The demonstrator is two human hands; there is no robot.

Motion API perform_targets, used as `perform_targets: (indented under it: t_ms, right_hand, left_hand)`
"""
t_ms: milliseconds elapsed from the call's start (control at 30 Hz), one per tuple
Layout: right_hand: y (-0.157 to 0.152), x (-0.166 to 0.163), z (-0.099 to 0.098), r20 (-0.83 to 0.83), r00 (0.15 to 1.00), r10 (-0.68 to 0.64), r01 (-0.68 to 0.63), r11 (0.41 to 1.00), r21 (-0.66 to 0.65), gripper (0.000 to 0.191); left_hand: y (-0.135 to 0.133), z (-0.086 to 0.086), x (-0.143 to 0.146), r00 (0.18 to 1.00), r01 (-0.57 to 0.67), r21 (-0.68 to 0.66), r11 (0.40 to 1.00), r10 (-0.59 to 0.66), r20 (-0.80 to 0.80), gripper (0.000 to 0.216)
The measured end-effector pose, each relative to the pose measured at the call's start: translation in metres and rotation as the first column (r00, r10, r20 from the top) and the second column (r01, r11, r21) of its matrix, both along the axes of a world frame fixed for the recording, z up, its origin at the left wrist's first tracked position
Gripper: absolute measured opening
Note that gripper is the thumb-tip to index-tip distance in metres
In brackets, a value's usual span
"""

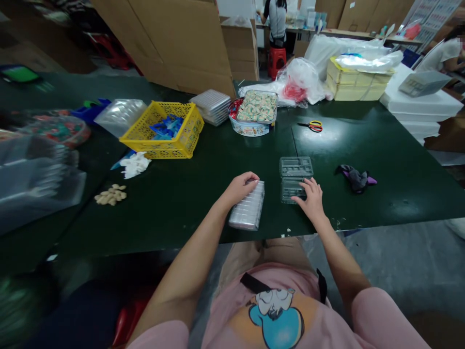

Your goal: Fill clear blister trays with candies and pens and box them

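Note:
My left hand is curled over the far end of a stack of clear plastic cases that stands near the table's front edge. Just right of the stack, a clear plastic clamshell case lies opened out flat, its two halves one behind the other. Over the right side of its nearer half rests my right hand, thumb and fingers apart, with no object visible in its grasp. The fingertips partly cover that half, and I cannot tell how firmly they touch it.
A yellow basket holds blue pieces. Behind are a tin with a tray of small pale pieces, and more stacked cases. Scissors, a dark cloth item and beige pieces lie on the green table.

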State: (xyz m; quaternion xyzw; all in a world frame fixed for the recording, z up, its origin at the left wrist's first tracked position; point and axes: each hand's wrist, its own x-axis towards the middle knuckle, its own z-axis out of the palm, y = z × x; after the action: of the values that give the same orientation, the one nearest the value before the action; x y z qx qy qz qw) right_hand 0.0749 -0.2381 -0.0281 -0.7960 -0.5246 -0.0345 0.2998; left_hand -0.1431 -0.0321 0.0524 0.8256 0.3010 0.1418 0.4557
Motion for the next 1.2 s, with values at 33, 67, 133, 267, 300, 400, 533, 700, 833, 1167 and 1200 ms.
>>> perform_targets:
  t_ms: [33, 67, 133, 267, 300, 400, 533, 700, 833, 1167, 1200]
  right_hand:
    - [0.000, 0.005, 0.001, -0.008, 0.999, -0.037, 0.037, 0.999, 0.024, 0.038]
    - [0.001, 0.011, 0.002, -0.013, 0.997, -0.077, 0.077, 0.996, 0.033, 0.030]
    - [0.004, 0.023, 0.006, 0.003, 0.991, -0.137, 0.137, 0.991, 0.001, 0.022]
    - [0.014, 0.033, 0.009, 0.108, 0.990, -0.085, 0.097, 0.989, -0.113, 0.019]
    - [0.016, 0.032, 0.008, 0.135, 0.989, -0.054, 0.073, 0.988, -0.135, 0.018]
    - [0.019, 0.025, 0.002, 0.163, 0.987, -0.007, 0.038, 0.982, -0.184, 0.021]
    - [0.018, 0.016, 0.004, 0.083, 0.996, -0.036, 0.050, 0.984, -0.171, 0.022]
    - [0.032, -0.017, 0.035, -0.253, 0.941, 0.226, -0.216, 0.974, 0.065, 0.028]
    - [0.065, -0.048, 0.045, -0.568, 0.625, 0.535, -0.485, 0.837, 0.255, 0.038]
    - [0.105, -0.037, 0.040, -0.675, 0.423, 0.604, -0.631, 0.731, 0.259, 0.032]
    - [0.104, -0.036, 0.041, -0.671, 0.426, 0.606, -0.635, 0.729, 0.255, 0.033]
  left_hand:
    - [0.000, 0.000, 0.000, 1.000, 0.000, 0.001, 1.000, 0.000, 0.002, 0.025]
    - [0.000, -0.001, 0.000, 1.000, 0.000, 0.002, 1.000, 0.000, 0.005, 0.025]
    - [0.000, -0.001, 0.000, 1.000, -0.002, 0.000, 1.000, 0.002, 0.010, 0.025]
    - [0.000, -0.001, 0.000, 1.000, -0.007, -0.010, 1.000, 0.007, 0.014, 0.023]
    - [0.000, -0.001, 0.000, 1.000, -0.008, -0.013, 1.000, 0.009, 0.015, 0.023]
    - [-0.001, 0.000, 0.000, 1.000, -0.009, -0.020, 1.000, 0.009, 0.015, 0.023]
    - [-0.001, 0.000, 0.000, 1.000, -0.010, -0.014, 1.000, 0.010, 0.016, 0.024]
    - [0.000, -0.004, -0.001, 0.999, 0.022, -0.001, 1.000, -0.022, 0.030, 0.024]
    - [0.004, -0.008, -0.001, 0.997, 0.060, 0.006, 0.998, -0.060, 0.055, 0.024]
    - [0.010, -0.007, -0.002, 0.973, 0.220, -0.085, 0.972, -0.213, 0.083, 0.025]
    - [0.010, -0.006, -0.002, 0.973, 0.221, -0.095, 0.971, -0.213, 0.088, 0.026]
